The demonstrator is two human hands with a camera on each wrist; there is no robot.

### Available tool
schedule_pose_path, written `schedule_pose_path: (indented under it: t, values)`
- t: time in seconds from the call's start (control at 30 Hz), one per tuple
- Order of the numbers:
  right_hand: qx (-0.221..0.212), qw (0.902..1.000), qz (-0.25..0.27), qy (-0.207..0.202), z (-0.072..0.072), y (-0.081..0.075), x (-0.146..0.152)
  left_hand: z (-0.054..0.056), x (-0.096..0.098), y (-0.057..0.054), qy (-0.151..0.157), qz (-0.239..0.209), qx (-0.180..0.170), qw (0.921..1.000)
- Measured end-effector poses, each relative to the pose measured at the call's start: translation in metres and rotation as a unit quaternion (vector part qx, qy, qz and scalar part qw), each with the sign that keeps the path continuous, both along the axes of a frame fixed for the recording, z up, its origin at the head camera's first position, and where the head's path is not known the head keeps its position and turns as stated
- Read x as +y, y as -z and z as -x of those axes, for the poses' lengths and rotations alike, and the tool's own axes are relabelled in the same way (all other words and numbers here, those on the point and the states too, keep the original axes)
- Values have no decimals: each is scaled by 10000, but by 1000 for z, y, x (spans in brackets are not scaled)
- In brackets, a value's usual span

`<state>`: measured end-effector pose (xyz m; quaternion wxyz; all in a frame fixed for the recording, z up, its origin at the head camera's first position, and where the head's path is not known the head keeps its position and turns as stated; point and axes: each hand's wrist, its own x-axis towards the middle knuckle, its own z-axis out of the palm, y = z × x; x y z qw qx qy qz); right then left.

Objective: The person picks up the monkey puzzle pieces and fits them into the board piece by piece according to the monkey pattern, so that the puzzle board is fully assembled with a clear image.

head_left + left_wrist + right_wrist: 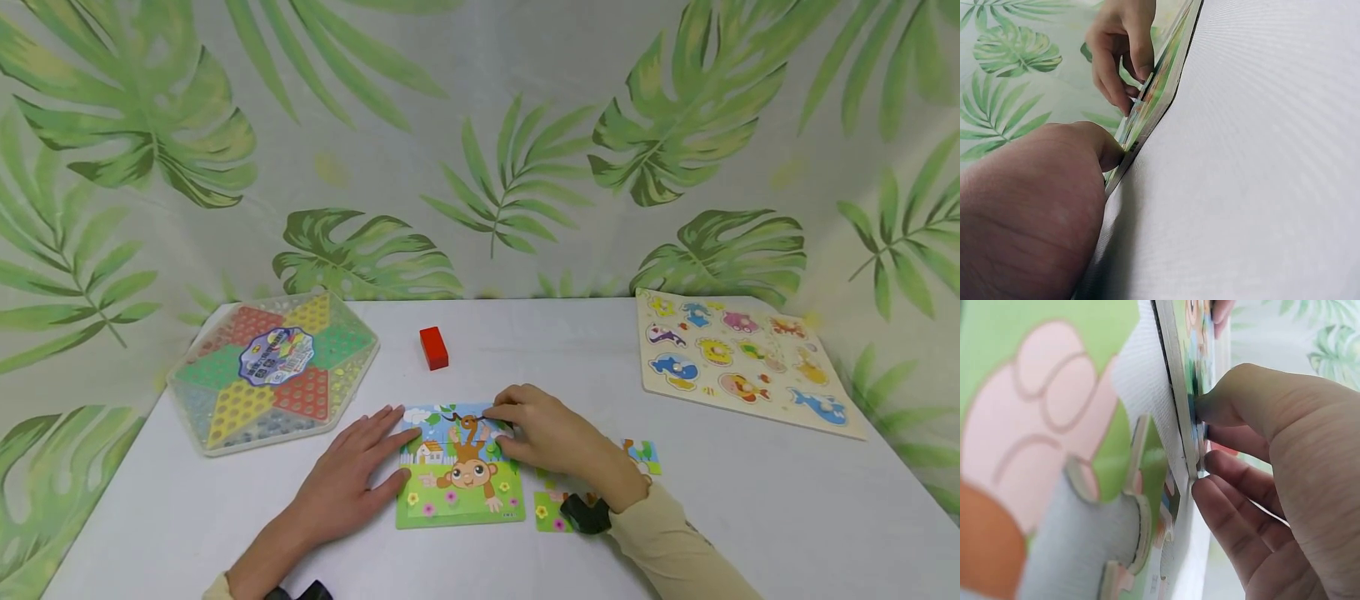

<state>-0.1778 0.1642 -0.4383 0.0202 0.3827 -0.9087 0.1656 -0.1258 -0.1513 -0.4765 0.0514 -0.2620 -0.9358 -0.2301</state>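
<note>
A puzzle board (459, 521) with a cartoon monkey picture lies on the white table in front of me. My left hand (347, 475) rests along its left side, fingers spread, with the fingertips and thumb touching the edge. At the upper right corner of the board, my right hand (551, 429) pinches a puzzle piece (1149, 80) between thumb and fingers; the hand covers most of that piece. Loose jigsaw pieces lie right of the board, one with a pink flower (546, 512) and another with a tree (647, 454), partly hidden beneath the right wrist.
A hexagonal Chinese checkers box (277, 367) lies at the back left. Behind the board is a red block (433, 348). A wooden peg puzzle (738, 354) with sea animals lies at the back right. A leaf-print cloth (510, 167) hangs behind the table.
</note>
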Motion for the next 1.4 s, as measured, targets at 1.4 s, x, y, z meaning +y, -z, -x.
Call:
schedule_pose_path:
  t: [1.4]
  values:
    - [-1612, 9867, 153, -128, 9, -11, 27, 0, 1, 0, -37, 17, 65, 10000]
